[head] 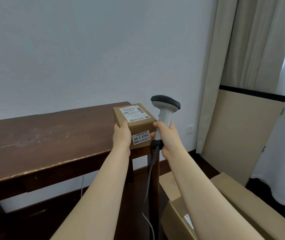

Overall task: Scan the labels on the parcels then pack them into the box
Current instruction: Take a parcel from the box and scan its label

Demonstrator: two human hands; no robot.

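Note:
A small brown cardboard parcel (134, 118) is held over the right end of the wooden table, gripped at its left side by my left hand (121, 135). A white shipping label (134, 112) covers its top and a smaller sticker (141, 137) reading 80-2-3205 is on its near face. My right hand (167, 137) grips the handle of a grey and white barcode scanner (165, 108), upright just right of the parcel, its dark head above the parcel's right edge. The large open cardboard box (242, 193) stands on the floor at the lower right, partly hidden by my right arm.
The dark wooden table (43, 139) fills the left, against a white wall. The scanner's grey cable (149, 179) hangs down beside the table leg. A beige curtain (228, 49) and a leaning flat board (238, 132) stand to the right. A parcel's white label (188, 220) shows inside the box.

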